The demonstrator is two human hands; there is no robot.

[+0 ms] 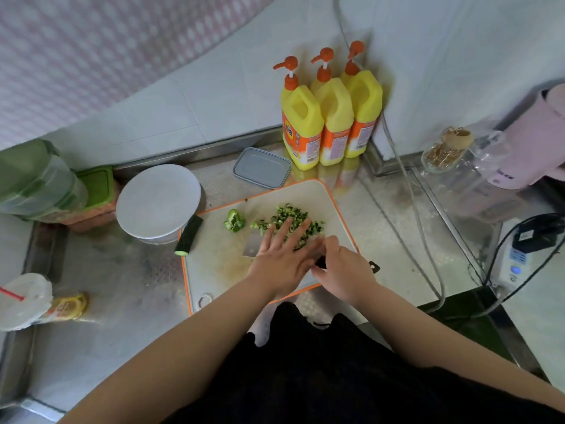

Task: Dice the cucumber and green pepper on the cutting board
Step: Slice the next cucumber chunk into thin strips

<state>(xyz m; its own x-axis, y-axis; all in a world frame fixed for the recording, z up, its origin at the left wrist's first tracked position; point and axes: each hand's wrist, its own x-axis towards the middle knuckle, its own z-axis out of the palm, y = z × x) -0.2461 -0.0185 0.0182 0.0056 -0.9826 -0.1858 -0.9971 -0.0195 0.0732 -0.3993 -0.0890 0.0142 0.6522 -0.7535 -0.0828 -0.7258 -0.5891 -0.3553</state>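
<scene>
I rock knife [253, 247] through dice [289, 223] mid-board [214, 270]. Left hand [281, 258] flat, fingers spread on blade; right hand [342, 270] grips handle. Keep fingertips raised. Pepper [234, 221], cucumber [189, 235] left of dice, uncut.

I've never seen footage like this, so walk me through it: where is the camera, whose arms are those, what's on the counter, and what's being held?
There is no machine here. The camera sits on a person's head, looking down at their own bare arms. The left hand lies flat, fingers straight, on the blade of a knife. The right hand grips the handle. Under them is a cutting board with a pile of diced greens, a pepper piece and, at its left edge, a cucumber end. Nearby are a white bowl, a grey lid and three yellow bottles.
</scene>
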